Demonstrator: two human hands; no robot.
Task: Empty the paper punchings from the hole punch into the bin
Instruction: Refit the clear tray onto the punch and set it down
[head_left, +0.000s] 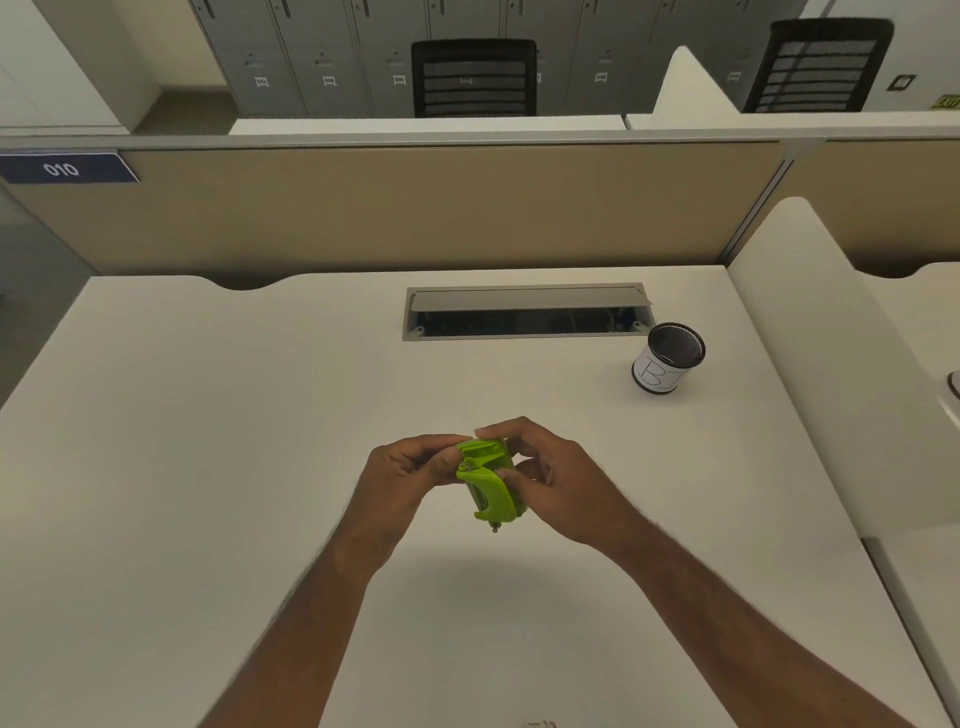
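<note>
Item: lime-green hole punch (490, 480), small, plastic-bodied. It is being held clear of the desk surface (260, 415), in the near centre of the view, turned on end so that its curved handle is facing the camera and a metal pin is showing at its lower end.

Grip: the left hand (402, 467) is closing thumb and fingertips on the upper left edge of the punch; the right hand (545, 475) is wrapping around its right side, with fingers pressing on top and along the body. Both hands are gripping the punch.

Bin (670, 358): a small dark mesh cup with a white paper label, standing upright on the desk, well apart from the punch, to the right and farther back, near the end of the grey cable tray (524, 312).

Step in hand, as judged: the person appears to be working at the punch's base cover, or turning the punch to reach it. Nothing is over the bin yet.

Next move, as judged: it is calling for carrying the punch across above the bin's mouth before the cover comes free, since the opening is narrow and loose punchings would be scattering on the desk.

Not determinable: the underside and chip tray are facing away; whether the cover is on or partly off cannot be told. No punchings are visible. The label's writing is only partly legible.
</note>
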